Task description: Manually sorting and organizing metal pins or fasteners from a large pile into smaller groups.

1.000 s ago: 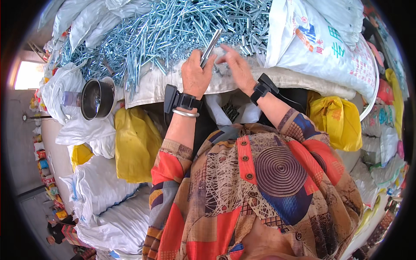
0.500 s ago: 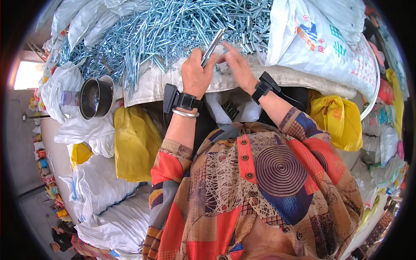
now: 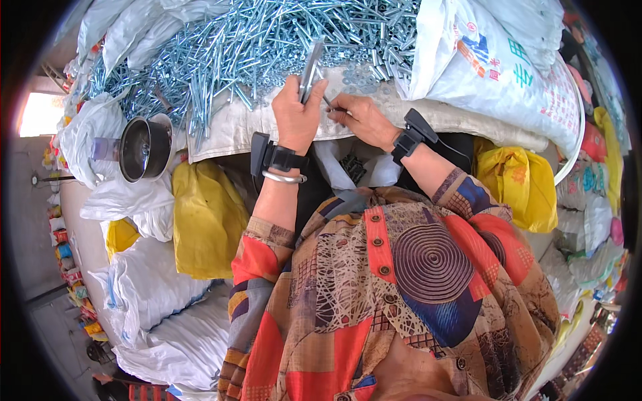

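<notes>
My left hand (image 3: 296, 115) is closed round a small bunch of long shiny metal rods (image 3: 311, 67), which stick up past the thumb toward the pile. Beside it, my right hand (image 3: 363, 119) has its thumb and fingertips pinched together near the lower end of the rods. A small dark piece shows at those fingertips, too small to name. Beyond both hands lies a wide heap of silvery bolt-like rods (image 3: 227, 50). Short metal tubes (image 3: 384, 63) lie at its right side, and flat washers (image 3: 358, 80) are scattered on the pale cloth (image 3: 401, 113) close to my right hand.
A white woven sack (image 3: 501, 73) leans at the right of the heap. To the left stands a dark round pot (image 3: 145, 148) among white bags. Yellow bags hang at the left (image 3: 207, 220) and right (image 3: 518, 187). White sacks (image 3: 167, 294) lie lower left.
My right hand has come down from the washers, its fingers going from spread to pinched beside the rods. My left hand has shifted slightly left with the rods, which now stand more upright.
</notes>
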A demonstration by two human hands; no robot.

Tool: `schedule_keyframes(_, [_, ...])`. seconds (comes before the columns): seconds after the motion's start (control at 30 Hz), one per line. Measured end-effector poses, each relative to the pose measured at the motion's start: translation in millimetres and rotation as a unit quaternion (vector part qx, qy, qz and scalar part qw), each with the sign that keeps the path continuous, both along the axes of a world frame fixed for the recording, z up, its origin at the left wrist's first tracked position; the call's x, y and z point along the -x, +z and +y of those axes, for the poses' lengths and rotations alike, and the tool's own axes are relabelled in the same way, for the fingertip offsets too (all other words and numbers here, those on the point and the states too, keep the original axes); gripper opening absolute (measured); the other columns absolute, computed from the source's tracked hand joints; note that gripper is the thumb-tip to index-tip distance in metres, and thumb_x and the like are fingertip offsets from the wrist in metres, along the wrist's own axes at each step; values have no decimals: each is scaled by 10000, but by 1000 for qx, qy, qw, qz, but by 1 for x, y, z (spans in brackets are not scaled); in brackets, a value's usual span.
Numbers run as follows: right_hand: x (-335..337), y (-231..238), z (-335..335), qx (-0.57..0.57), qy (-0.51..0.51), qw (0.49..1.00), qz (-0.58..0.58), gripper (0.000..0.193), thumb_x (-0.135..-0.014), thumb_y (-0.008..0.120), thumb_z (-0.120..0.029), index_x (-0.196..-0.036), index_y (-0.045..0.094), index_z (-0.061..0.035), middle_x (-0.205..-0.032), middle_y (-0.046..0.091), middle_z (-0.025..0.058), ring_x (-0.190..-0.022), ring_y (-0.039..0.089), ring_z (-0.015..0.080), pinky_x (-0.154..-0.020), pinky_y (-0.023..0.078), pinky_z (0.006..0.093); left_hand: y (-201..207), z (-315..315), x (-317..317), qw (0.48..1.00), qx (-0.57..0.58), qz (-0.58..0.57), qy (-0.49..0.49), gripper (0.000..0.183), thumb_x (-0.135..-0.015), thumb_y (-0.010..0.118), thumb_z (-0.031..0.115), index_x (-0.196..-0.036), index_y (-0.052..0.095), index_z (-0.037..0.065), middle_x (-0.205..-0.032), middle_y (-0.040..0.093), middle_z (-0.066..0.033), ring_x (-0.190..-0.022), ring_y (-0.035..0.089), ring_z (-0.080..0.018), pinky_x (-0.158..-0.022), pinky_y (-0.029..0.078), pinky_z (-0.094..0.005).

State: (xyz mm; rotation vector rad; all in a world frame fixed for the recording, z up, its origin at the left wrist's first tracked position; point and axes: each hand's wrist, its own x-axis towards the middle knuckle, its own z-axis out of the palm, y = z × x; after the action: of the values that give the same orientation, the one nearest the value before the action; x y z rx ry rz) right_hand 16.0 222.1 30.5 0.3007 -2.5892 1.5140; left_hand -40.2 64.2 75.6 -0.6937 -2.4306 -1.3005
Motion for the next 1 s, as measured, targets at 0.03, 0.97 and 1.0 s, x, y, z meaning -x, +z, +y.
schedule_keyframes(0.03, [-3, -3, -1, 0, 0, 1000, -1, 158, -922, 634, -140, -976, 632, 8, -832, 676, 112, -769, 664, 239, -712, 496, 352, -1, -2, -3, 997, -71, -35, -12, 271, -876, 738, 221, -869, 581, 1, -601, 536, -73, -521, 514, -197, -491, 412, -347])
schedule_keyframes(0.97, [-71, -27, 1, 105, 107, 975, -165, 288, -783, 783, -225, -752, 611, 4, -677, 594, 62, -636, 530, 141, -604, 427, 306, -45, -11, -75, 857, -285, -389, -179, 117, -917, 692, 136, -941, 640, 34, -643, 490, 83, -520, 372, 2, -466, 272, -195])
schedule_keyframes(1.0, [-72, -28, 0, 110, 74, 978, -161, 295, -777, 787, -228, -755, 611, 8, -682, 604, 83, -641, 551, 160, -608, 435, 317, -47, -10, -76, 857, -286, -389, -179, 117, -917, 692, 136, -941, 640, 34, -643, 490, 83, -520, 372, 2, -466, 272, -195])
